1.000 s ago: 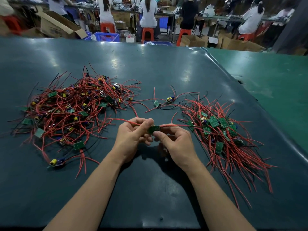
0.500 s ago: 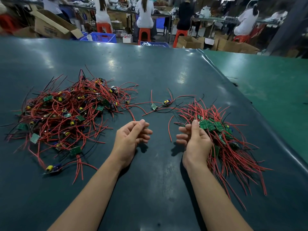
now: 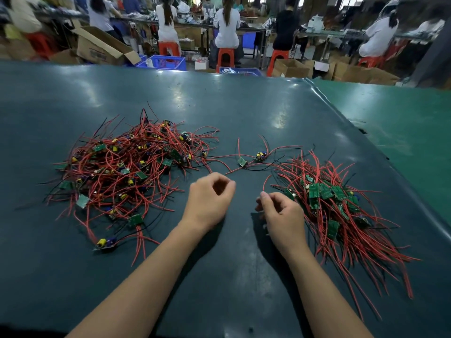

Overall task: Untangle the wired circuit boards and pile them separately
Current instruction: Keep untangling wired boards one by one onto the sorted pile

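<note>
The left hand [image 3: 210, 201] hangs above the table [image 3: 219, 276] with its fingers [image 3: 225, 185] loosely curled and holding nothing; the right hand [image 3: 280, 215] is beside it, fingers half bent, and a red wire end rises just at its forefinger, but I cannot tell if it is pinched. The tangled heap of wired circuit boards [image 3: 127, 167] lies to the left and a little beyond the left hand, which is the nearer one; its wires run in all directions. The sorted pile [image 3: 341, 211] touches the right hand on its outer side, wires lying mostly toward the near right. Two loose boards [image 3: 251, 159] rest between the heaps, straight beyond both hands. The table is dark and smooth; behind it people sit on red stools [image 3: 225, 57] among cardboard boxes [image 3: 102, 48].
</note>
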A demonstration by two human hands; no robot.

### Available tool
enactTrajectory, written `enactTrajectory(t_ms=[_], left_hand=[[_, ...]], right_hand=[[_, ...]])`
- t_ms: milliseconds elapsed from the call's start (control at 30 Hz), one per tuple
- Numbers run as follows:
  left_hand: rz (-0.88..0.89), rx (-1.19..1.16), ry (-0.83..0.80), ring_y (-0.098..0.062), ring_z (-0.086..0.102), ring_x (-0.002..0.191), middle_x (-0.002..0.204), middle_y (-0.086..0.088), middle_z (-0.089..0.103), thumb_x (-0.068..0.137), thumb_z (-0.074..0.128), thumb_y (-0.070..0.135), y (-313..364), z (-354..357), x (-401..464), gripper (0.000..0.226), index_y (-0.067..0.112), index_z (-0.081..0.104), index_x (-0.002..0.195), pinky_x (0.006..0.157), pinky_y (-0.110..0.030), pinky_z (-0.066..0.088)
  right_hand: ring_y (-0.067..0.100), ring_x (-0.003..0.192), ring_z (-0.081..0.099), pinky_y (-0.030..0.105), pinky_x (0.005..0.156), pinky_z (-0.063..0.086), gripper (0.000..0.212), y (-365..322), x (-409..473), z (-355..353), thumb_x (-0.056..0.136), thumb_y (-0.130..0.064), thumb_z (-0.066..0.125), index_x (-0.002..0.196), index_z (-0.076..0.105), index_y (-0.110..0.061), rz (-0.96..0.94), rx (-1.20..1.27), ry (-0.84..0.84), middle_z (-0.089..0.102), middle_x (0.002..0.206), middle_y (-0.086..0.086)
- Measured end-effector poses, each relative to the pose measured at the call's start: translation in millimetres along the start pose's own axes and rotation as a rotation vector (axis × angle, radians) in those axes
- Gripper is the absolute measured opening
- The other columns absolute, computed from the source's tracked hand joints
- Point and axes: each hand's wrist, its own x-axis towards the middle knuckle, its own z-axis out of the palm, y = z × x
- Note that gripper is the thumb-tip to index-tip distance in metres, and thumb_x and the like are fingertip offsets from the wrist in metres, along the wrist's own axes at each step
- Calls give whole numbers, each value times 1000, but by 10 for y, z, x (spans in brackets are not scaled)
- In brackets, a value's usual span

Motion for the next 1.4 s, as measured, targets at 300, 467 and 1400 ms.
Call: enactTrajectory(t_ms=[300, 467, 1400], left_hand=[[-42, 1006, -61, -38, 50, 113, 117, -20, 53, 93, 58, 15, -382, -776, 802, 25, -1, 60, 112, 91, -46, 47], [26, 1181, 43, -34, 51, 108, 111, -15, 58, 91, 58, 12, -513, -715, 752, 16, 4, 68, 99, 80, -42, 47], [-292, -603, -413, -16, 66, 64, 81, -10, 75, 85, 70, 9, 99, 16, -203, 7, 5, 71, 91, 65, -26, 56]], right_hand=[[18, 51, 59, 44, 54, 53, 28, -3, -11, 18, 95, -29, 62, 71, 68, -17, -5, -23, -40, 68, 64, 1], [20, 55, 61, 45, 56, 54, 26, -17, -12, 6, 95, -29, 62, 71, 69, -18, 13, -14, -32, 69, 65, -2], [6, 50, 55, 17, 48, 44, 11, -177, -90, -31, 93, -22, 62, 92, 72, -17, 7, 376, -163, 69, 65, -5]])
